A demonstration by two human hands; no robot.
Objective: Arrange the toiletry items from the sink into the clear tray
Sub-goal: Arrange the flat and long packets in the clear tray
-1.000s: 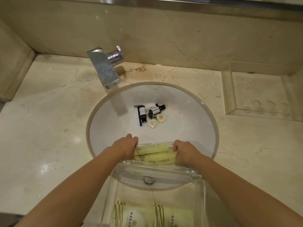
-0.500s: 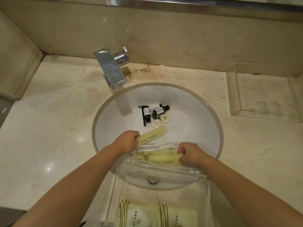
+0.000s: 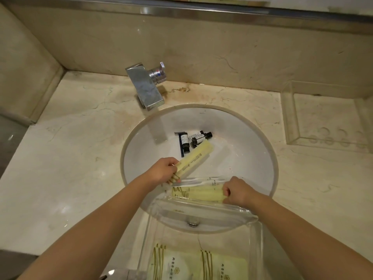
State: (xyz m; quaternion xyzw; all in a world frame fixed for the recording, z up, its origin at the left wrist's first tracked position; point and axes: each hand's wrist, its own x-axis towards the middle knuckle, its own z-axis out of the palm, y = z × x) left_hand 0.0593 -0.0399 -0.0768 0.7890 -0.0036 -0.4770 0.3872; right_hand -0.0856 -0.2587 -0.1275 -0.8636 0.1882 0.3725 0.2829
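My left hand [image 3: 163, 171] grasps one yellow packet [image 3: 194, 159] by its end, pointing toward one o'clock; my right hand [image 3: 239, 191] pinches two more [image 3: 198, 193] over the tray [image 3: 255, 237]. They look light, flat and slippery, so I'd grip the ends.

Single head-worn wide-angle view, steeply downward, close over the sink [image 3: 262, 138] and forearms

Both hands are sitting low at the near side of the sink [image 3: 260, 138]. The left hand [image 3: 161, 171] is holding a long yellow box [image 3: 194, 159] that is poking up toward the dark bottles [image 3: 193, 140], so that way is getting crowded. The faucet [image 3: 145, 87] is hanging over the far left rim. The right half of the sink is staying open. The clear tray [image 3: 255, 235] is blocking the near edge.
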